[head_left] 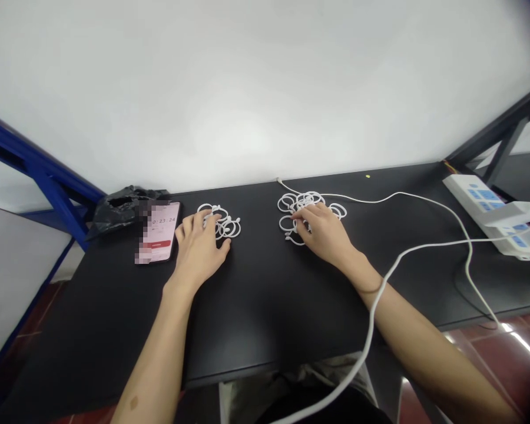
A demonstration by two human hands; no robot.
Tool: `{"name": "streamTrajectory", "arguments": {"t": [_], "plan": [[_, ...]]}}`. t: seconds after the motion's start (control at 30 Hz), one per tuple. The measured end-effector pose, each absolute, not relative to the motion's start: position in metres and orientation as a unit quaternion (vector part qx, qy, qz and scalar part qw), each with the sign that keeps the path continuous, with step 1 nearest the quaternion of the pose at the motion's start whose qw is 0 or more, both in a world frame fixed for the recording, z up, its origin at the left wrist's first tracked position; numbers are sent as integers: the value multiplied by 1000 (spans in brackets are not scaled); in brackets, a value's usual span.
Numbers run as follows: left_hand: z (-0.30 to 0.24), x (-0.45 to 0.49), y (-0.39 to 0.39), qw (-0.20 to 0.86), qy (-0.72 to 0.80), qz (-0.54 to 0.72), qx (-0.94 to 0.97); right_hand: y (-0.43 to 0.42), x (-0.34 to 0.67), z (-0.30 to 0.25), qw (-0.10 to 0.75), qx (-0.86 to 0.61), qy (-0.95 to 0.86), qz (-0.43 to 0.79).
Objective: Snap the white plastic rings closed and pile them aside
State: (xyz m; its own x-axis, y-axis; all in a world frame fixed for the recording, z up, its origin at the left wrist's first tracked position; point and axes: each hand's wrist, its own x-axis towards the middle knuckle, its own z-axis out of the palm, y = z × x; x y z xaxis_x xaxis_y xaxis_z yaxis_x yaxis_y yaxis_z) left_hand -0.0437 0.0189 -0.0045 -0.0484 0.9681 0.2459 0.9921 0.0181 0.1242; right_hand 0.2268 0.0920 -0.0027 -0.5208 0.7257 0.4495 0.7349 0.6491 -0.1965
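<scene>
My left hand [199,246] lies flat on the black table [256,306], fingers spread, its fingertips resting on a small pile of white loops [224,224]. My right hand [322,231] rests on a larger pile of white loops [311,207] further right, fingers bent down into the pile; whether they grip a loop I cannot make out.
A phone [161,231] showing a timer lies left of my left hand, with a black plastic bag [121,209] behind it. White cables [424,203] run across the table's right side to white power strips [494,206]. A blue frame [48,176] stands at left.
</scene>
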Motion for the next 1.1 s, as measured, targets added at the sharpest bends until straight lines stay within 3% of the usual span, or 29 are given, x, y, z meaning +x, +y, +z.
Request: {"name": "streamTrajectory", "arguments": {"t": [0.43,0.73,0.83,1.0,1.1], "plan": [[-9,-3,16,-36,-611,-211,-762,77,217,1,161,-384,-909,4],[-15,8,15,-73,-585,-205,-782,78,217,-3,153,-385,-910,-24],[-13,9,14,-76,-580,-212,-783,77,215,-1,204,-363,-909,0],[-8,10,12,-82,-561,-241,-788,66,207,9,375,-300,-861,168],[-5,10,11,-73,-540,-258,-798,59,202,12,404,-303,-824,255]]}}
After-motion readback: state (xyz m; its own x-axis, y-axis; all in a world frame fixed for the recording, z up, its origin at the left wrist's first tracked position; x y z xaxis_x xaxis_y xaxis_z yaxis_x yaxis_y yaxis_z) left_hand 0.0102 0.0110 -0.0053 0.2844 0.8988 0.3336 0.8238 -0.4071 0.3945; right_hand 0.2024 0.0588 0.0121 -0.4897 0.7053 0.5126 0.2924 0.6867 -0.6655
